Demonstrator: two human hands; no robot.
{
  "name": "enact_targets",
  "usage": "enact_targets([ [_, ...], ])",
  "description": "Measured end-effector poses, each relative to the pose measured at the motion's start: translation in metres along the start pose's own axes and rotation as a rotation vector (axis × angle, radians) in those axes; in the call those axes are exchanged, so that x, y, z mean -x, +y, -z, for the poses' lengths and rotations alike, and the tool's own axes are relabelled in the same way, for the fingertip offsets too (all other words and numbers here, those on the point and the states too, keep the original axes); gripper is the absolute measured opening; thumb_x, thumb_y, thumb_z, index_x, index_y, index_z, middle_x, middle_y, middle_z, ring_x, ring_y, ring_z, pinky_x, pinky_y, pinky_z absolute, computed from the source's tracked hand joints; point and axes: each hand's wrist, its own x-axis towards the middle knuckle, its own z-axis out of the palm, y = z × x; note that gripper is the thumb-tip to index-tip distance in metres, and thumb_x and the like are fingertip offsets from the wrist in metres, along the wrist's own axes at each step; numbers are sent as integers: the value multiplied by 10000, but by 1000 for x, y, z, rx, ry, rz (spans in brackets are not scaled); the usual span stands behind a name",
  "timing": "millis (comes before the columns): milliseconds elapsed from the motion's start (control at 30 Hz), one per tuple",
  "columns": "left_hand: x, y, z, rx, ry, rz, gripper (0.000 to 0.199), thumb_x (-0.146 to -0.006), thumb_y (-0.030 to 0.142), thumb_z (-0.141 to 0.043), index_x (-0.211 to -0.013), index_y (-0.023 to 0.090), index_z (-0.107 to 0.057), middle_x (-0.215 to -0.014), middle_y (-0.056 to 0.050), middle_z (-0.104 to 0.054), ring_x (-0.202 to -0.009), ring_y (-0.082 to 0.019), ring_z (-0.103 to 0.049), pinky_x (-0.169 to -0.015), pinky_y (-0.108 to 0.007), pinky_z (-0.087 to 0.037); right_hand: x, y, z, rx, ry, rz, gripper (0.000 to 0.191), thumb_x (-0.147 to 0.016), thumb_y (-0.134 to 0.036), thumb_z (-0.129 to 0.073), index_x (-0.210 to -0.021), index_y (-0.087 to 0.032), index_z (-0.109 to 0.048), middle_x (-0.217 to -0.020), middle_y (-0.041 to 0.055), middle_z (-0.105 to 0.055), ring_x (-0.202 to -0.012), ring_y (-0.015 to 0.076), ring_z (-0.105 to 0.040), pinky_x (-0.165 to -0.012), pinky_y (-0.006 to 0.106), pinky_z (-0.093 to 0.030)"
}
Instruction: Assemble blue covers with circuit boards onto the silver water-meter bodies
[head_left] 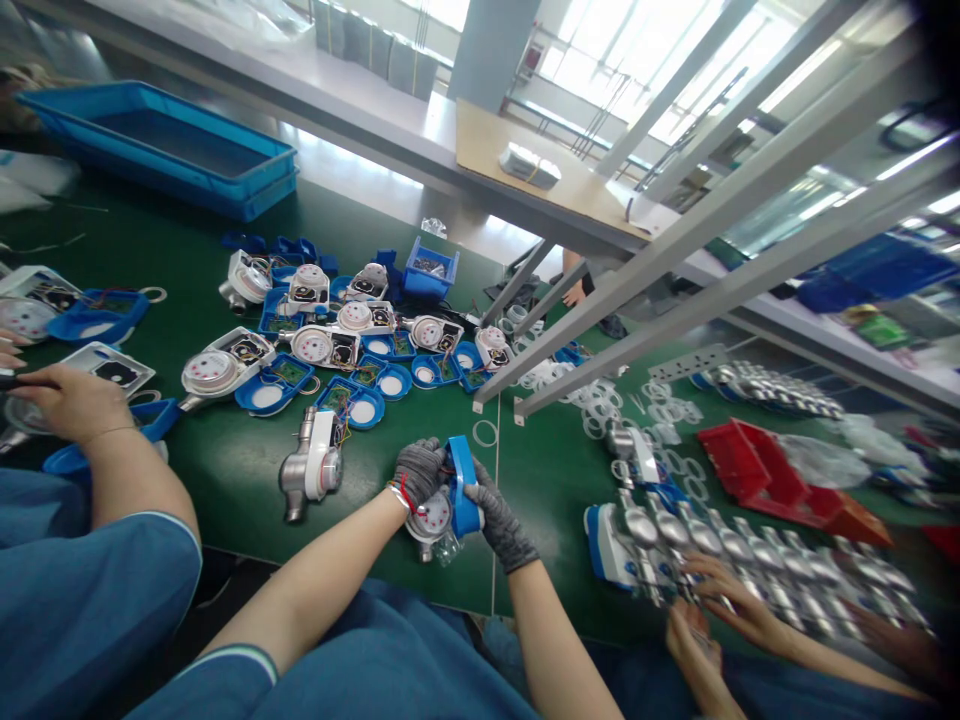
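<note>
— Green matting (pixel 240 480) covers this long bench. What's the wearer gripping?

— Both gloved hands, left hand (pixel 417 470) and right hand (pixel 501 520), clasp one white-dialled meter with a blue plastic cover (pixel 450 500) over the bench's near edge, cover pressed on.

— Others?

— One grey metal meter body (pixel 309 468) lies just left; roughly a dozen open meters behind.

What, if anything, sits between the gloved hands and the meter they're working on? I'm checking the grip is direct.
Nothing visible does. The left hand and right hand both already grip the meter, the right on its blue cover; only the gloves come between.
</note>
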Motion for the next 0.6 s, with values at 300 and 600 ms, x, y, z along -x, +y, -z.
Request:
enact_targets([
  [300,9,-38,17,278,14,-120,218,-855,319,-629,-1054,266,-702,-1006,-4,-708,-939,-132,-663,-862,-227,-562,1,-2,-2,97,36,-22,669,-706,-421,-770,-1336,-338,-559,-1398,0,-545,-1343,309,-449,-1166,499,-285],
  [600,41,-57,-15,349,315,-98,208,-908,326,-559,-978,248,-738,-1084,-41,-713,-1062,-163,-622,-1016,-357,-560,1,-3,-9,137,51,2,726,-712,-419,-767,-1386,-331,-510,-1463,-11,-475,-1367,303,-413,-1182,486,-265],
])
